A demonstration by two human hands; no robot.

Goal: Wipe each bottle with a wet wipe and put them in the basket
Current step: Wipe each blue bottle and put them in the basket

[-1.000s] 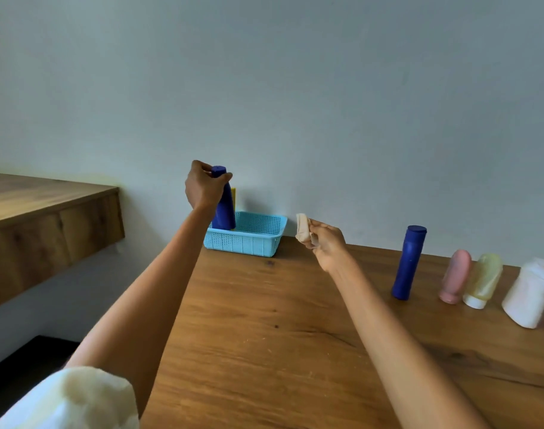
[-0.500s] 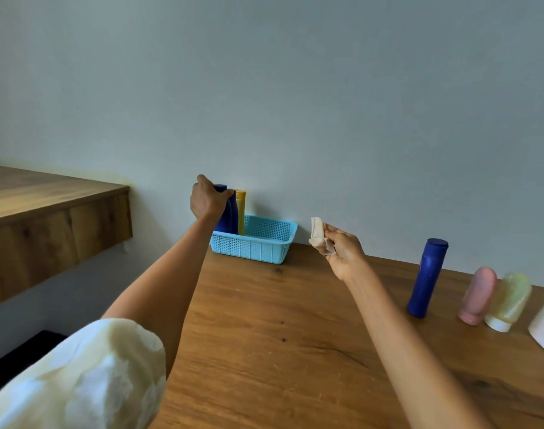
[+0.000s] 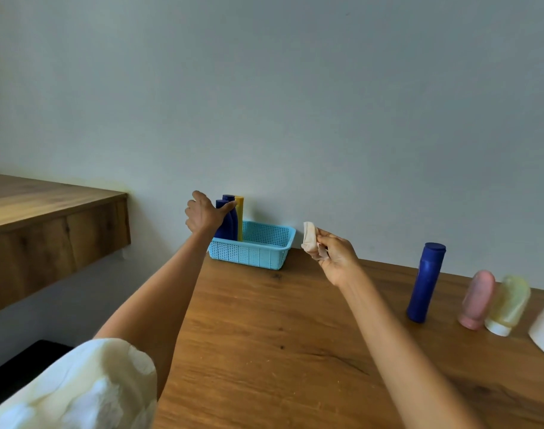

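Left hand [image 3: 204,213] of ours grips the dark blue bottle [image 3: 228,219] standing upright in the light blue basket [image 3: 255,247] beside a yellow bottle [image 3: 240,216], while our right hand [image 3: 337,258] pinches the crumpled wet wipe [image 3: 311,239] above the bench [image 3: 280,335], with another blue bottle [image 3: 425,281], a pink one [image 3: 478,298] and more lined up further right.
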